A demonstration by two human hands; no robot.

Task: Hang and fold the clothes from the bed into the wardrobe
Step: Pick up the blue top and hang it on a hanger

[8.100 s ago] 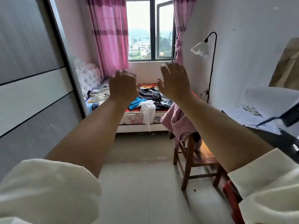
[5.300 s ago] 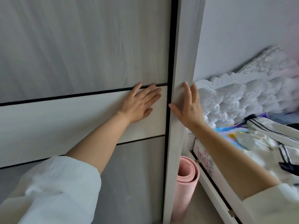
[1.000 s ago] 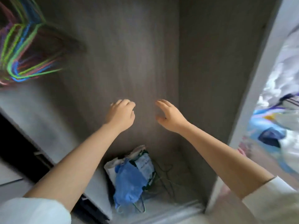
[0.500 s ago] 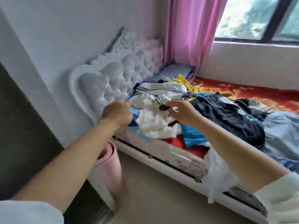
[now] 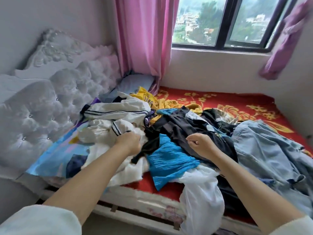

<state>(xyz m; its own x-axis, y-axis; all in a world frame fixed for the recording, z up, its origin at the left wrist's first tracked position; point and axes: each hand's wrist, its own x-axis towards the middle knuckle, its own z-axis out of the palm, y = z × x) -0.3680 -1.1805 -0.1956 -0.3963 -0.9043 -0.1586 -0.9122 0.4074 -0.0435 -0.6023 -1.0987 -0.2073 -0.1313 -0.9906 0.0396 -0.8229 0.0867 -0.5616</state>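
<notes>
A heap of clothes lies on the bed (image 5: 220, 102), which has a red flowered cover. My left hand (image 5: 129, 141) grips a white garment with navy stripes (image 5: 108, 126) at the left of the heap. My right hand (image 5: 200, 145) hovers with loosely curled fingers just above a black garment (image 5: 179, 128) and holds nothing that I can see. A bright blue top (image 5: 166, 160) lies between my forearms. Pale blue denim (image 5: 271, 150) is on the right, and a yellow jersey (image 5: 145, 97) is at the back. The wardrobe is out of view.
A white tufted headboard (image 5: 50, 99) stands at the left. Pink curtains (image 5: 144, 39) hang beside the window (image 5: 220, 22) behind the bed. A white plastic bag (image 5: 201, 200) hangs over the bed's front edge. A colourful sheet (image 5: 54, 155) lies by the headboard.
I have turned from the open wardrobe to the bed. Over the last half second I came closer; my left hand took hold of the white garment and my right hand moved right over the black one.
</notes>
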